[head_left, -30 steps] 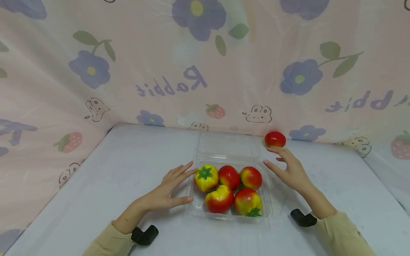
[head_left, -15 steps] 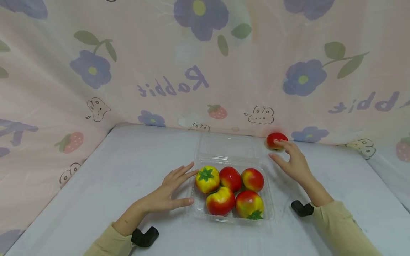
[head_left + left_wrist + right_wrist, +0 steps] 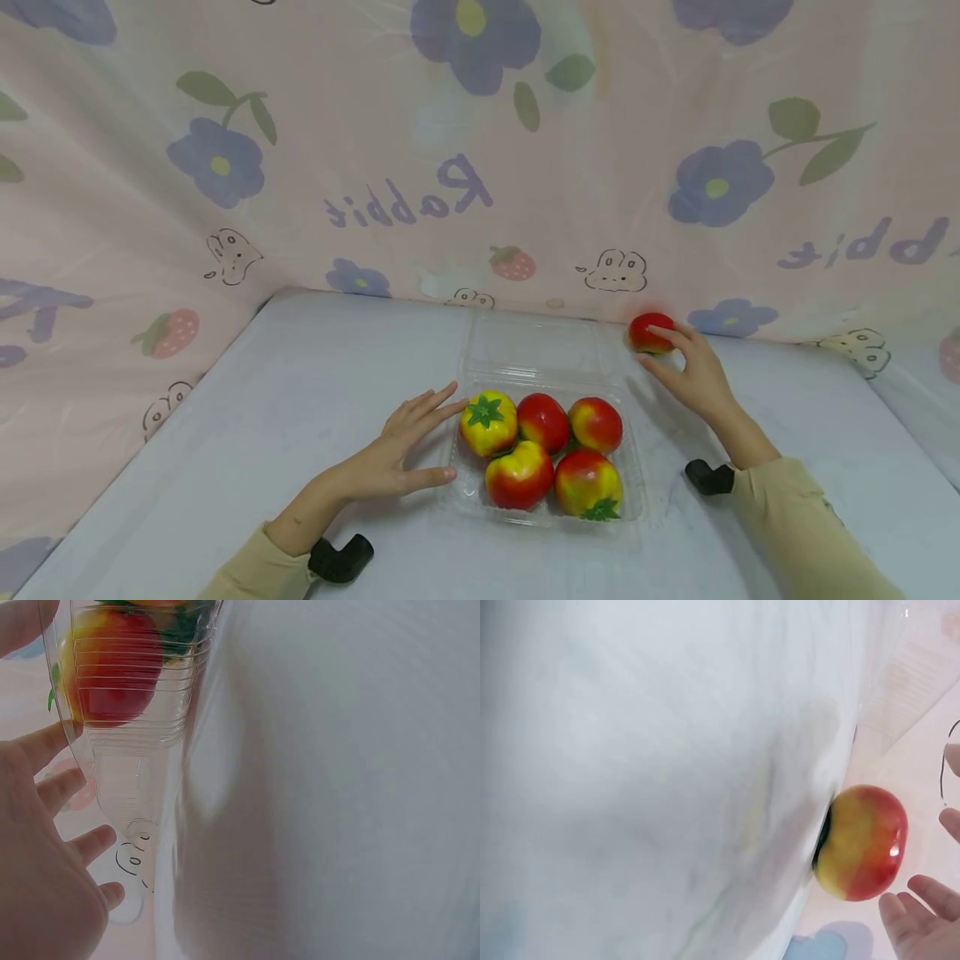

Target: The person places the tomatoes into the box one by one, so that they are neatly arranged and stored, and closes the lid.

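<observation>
A clear plastic clamshell box (image 3: 551, 522) lies with its lid folded back, holding several shiny red-and-yellow fruits, some with green star-shaped leaves, such as the front right fruit (image 3: 587, 482). My left hand (image 3: 386, 461) is spread beside the box's left side, fingertips right at its rim; the left wrist view shows those fingers along the clear wall (image 3: 135, 682). Farther back on the right, a single red-and-yellow fruit (image 3: 649, 332) sits near the curtain. My right hand (image 3: 697, 375) reaches around it, finger overlapping it in the head view, while the right wrist view shows fingertips slightly apart from the fruit (image 3: 864, 844).
The clear lid (image 3: 532, 344) lies flat behind the box. A pink flowered curtain (image 3: 300, 167) rises along the table's back and left edges. The white table (image 3: 330, 367) extends to both sides. A black band piece (image 3: 341, 558) sits at the left wrist, another (image 3: 708, 477) at the right.
My right hand has moved back and slightly right, its fingers now around the single fruit. My left hand has stayed beside the box.
</observation>
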Tool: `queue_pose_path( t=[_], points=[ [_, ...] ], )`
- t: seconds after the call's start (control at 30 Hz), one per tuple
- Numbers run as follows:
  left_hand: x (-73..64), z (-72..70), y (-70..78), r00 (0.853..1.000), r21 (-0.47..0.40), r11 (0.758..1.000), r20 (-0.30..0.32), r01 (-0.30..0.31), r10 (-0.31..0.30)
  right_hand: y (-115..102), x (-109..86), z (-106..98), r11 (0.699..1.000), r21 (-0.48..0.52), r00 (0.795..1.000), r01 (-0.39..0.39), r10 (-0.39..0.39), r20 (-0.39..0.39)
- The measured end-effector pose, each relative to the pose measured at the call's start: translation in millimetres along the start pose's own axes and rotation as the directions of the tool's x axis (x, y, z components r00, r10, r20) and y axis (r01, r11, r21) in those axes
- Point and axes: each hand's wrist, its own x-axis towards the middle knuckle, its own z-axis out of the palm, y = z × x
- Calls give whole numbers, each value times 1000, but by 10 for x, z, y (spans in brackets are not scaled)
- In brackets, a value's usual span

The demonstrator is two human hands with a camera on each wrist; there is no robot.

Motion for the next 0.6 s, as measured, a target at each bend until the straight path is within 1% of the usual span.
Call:
queue_pose_path(
  t=[0.07,0.13,0.27,0.37,0.43,0.6],
  points=[
    [-5,3,-3,1000,3,1000,0,3,-3,19,36,10,1000,-9,1000,1,-1,-5],
    [-4,2,1,1000,2,1000,2,3,-3,37,67,15,1000,-19,1000,-16,16,2],
    [1,1,9,1000,2,1000,7,3,-3,67,115,14,995,-55,995,-79,82,48],
    [0,3,4,1000,0,1000,8,5,-5,85,154,20,991,-83,991,-100,107,81],
    [-1,5,-2,1000,3,1000,7,9,-9,98,179,29,991,-90,991,-95,103,89],
    [0,3,-14,1000,13,1000,4,-4,4,127,246,59,993,-107,994,-51,60,86]
  ],
)
